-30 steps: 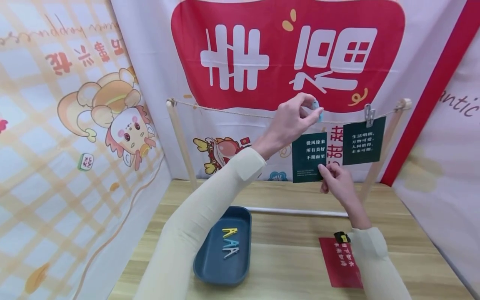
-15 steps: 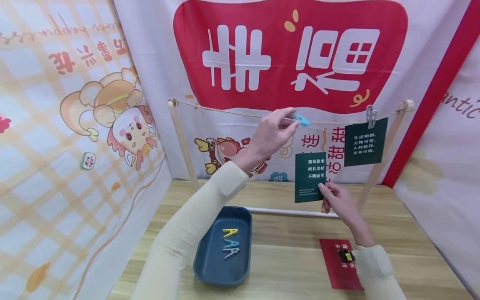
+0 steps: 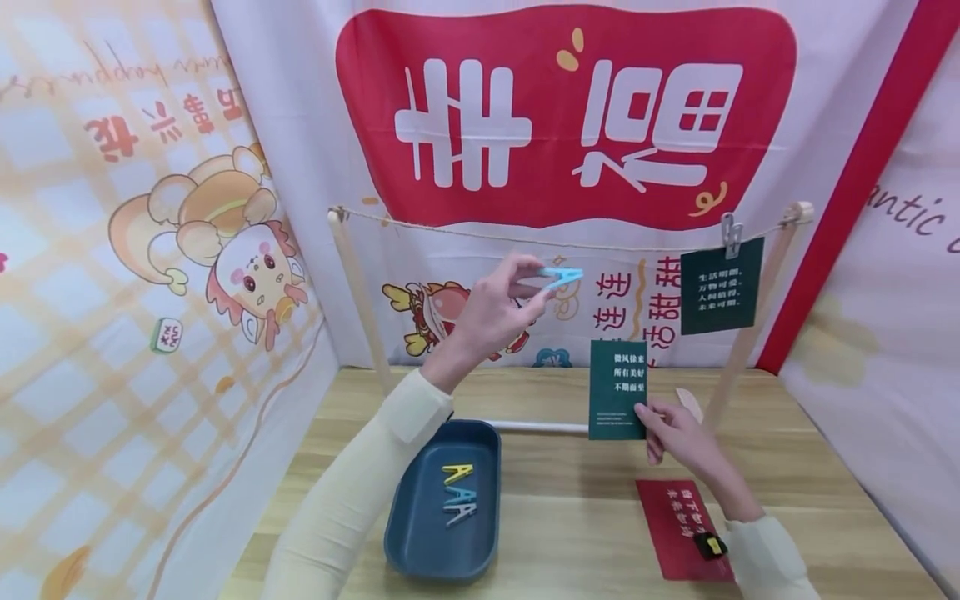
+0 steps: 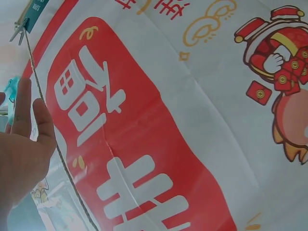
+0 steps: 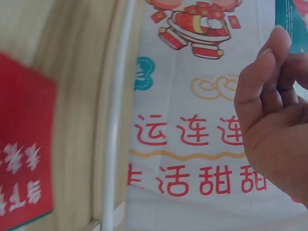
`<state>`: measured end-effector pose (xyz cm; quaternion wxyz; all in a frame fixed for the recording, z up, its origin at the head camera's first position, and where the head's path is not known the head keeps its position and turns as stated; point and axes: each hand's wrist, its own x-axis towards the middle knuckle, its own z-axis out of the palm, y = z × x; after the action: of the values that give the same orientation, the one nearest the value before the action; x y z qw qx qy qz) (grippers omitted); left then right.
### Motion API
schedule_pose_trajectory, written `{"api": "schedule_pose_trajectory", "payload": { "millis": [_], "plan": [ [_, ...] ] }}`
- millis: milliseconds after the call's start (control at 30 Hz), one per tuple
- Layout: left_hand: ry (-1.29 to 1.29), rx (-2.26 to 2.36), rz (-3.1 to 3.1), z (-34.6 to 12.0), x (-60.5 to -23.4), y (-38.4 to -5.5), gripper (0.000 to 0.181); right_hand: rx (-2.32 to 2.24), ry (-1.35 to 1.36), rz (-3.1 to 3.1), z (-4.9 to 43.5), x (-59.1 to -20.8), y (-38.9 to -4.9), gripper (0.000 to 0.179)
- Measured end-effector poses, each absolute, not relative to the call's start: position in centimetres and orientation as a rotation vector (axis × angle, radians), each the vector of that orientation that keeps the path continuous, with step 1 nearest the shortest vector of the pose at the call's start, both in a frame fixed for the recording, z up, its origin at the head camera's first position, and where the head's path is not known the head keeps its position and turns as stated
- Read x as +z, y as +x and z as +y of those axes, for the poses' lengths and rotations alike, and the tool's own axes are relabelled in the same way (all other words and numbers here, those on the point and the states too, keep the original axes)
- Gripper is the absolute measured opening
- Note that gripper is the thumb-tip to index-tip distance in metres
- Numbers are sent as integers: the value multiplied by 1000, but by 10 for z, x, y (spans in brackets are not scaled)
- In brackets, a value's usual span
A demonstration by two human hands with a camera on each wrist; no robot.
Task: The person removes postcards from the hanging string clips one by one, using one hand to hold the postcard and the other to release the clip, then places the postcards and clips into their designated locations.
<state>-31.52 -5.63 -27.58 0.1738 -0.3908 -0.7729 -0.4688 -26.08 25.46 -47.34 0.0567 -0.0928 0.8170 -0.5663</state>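
My left hand (image 3: pixel 498 308) pinches a light blue clothespin (image 3: pixel 564 276) between thumb and fingers, just below the string (image 3: pixel 450 228). The clothespin points right, its legs spread apart. In the left wrist view, the clothespin (image 4: pixel 11 90) is partly cut off beyond the fingers. Lower and to the right, my right hand (image 3: pixel 686 443) holds a dark green card (image 3: pixel 617 392) with white writing upright by its right edge. A corner of that card (image 5: pixel 291 24) shows past the fingertips in the right wrist view. Another green card (image 3: pixel 720 287) hangs from the string under a grey clothespin (image 3: pixel 731 237).
Wooden posts (image 3: pixel 360 296) carry the string, with a white bar (image 3: pixel 540 427) low between them. A blue tray (image 3: pixel 442 568) with yellow, blue and grey clothespins stands at front left. A red card (image 3: pixel 675 537) lies on the table beneath my right wrist. Printed cloth surrounds the table.
My left hand has moved left and down from the string with the light blue clothespin. My right hand has lowered the green card away from the string.
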Motion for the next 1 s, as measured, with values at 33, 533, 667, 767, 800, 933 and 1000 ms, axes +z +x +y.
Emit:
{"api": "schedule_pose_trajectory", "payload": {
  "millis": [33,533,667,767,800,933,1000],
  "plan": [
    [-1102,-1337,-2200,-60,-279,-313,40,-1683,-285,2479,257,-475,-259,42],
    [-1029,-1394,-2327,-110,-331,-291,33,-1545,-241,2342,288,-513,-228,46],
    [-1016,-1436,-2366,-121,-347,-286,31,-1529,-243,2315,294,-521,-221,48],
    [-1018,-1473,-2391,-129,-359,-283,31,-1511,-204,2287,299,-525,-215,50],
    [-1008,-1471,-2412,-132,-363,-282,31,-1509,-186,2267,302,-527,-213,50],
    [-949,-1447,-2508,-142,-380,-276,30,-1492,-130,2212,310,-534,-206,45],
    [-910,-1432,-2562,-147,-389,-273,29,-1487,-120,2200,312,-537,-203,44]
  ]
}}
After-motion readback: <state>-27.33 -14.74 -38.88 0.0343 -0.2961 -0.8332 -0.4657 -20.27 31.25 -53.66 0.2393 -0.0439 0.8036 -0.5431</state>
